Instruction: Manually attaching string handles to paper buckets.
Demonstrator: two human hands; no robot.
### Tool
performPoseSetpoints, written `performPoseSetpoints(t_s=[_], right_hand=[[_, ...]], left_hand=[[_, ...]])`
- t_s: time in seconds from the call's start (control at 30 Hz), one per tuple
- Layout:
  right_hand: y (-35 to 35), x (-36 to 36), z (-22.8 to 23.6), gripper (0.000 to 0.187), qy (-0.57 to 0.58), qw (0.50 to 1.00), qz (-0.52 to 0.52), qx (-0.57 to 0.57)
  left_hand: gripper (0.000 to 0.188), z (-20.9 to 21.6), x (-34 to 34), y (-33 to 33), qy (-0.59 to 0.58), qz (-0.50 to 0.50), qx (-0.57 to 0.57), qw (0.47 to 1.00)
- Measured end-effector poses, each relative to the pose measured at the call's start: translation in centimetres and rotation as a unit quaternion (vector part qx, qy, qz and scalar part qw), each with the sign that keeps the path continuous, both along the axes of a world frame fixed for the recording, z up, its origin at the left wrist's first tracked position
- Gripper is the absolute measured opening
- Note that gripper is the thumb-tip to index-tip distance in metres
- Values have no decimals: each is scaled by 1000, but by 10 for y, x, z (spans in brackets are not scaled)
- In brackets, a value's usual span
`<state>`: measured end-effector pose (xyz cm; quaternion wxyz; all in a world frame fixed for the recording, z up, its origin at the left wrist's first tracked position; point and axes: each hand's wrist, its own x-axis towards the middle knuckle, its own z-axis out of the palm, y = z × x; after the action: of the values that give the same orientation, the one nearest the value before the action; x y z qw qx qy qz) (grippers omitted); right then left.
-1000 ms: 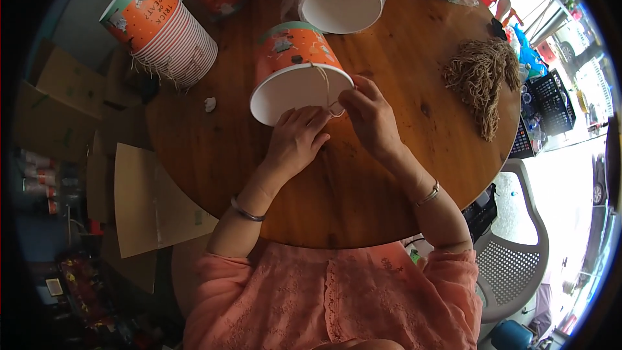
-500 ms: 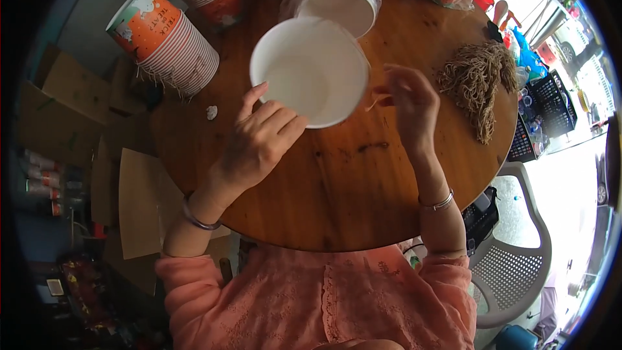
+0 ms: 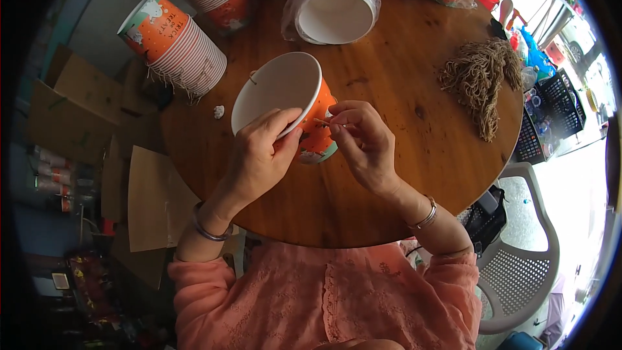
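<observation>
A paper bucket (image 3: pixel 277 84), white inside and orange with a green base outside, is tilted over the table with its mouth toward the upper left. My left hand (image 3: pixel 260 154) grips its near rim, thumb outside and fingers over the edge. At the bucket's right side, my right hand (image 3: pixel 368 144) pinches the end of a thin tan cord (image 3: pixel 320 120) against the printed wall. A short bit of similar cord (image 3: pixel 253 77) shows at the inner wall on the far left. My fingers partly hide where the pinched cord meets the bucket.
Nested orange buckets (image 3: pixel 189 52) lean at the left, some with cord trailing. A plastic-wrapped white stack (image 3: pixel 337 18) lies at the back. A heap of tan cords (image 3: pixel 481 84) rests on the round wooden table (image 3: pixel 389 210) at right, beyond which is a grey chair (image 3: pixel 518 272).
The bucket has come nearer and turned, so its orange side now shows. My left hand has shifted its hold on the rim. My right hand has moved in to the bucket's side with the cord.
</observation>
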<state>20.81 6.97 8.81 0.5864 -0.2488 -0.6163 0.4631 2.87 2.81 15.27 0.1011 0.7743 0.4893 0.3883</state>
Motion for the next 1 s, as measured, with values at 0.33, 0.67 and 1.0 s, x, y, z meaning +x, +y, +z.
performPoseSetpoints(t_s=[0.33,0.67,1.0], right_hand=[[2,-3,-4,9,7,1000,10,6],[1,-2,0,8,-1,1000,0,3],[0,-1,2,9,-43,997,-26,54]], left_hand=[[29,6,1,-4,-2,3,-32,999],[27,9,9,-2,-3,0,-51,999],[28,6,10,1,18,-12,-48,999]])
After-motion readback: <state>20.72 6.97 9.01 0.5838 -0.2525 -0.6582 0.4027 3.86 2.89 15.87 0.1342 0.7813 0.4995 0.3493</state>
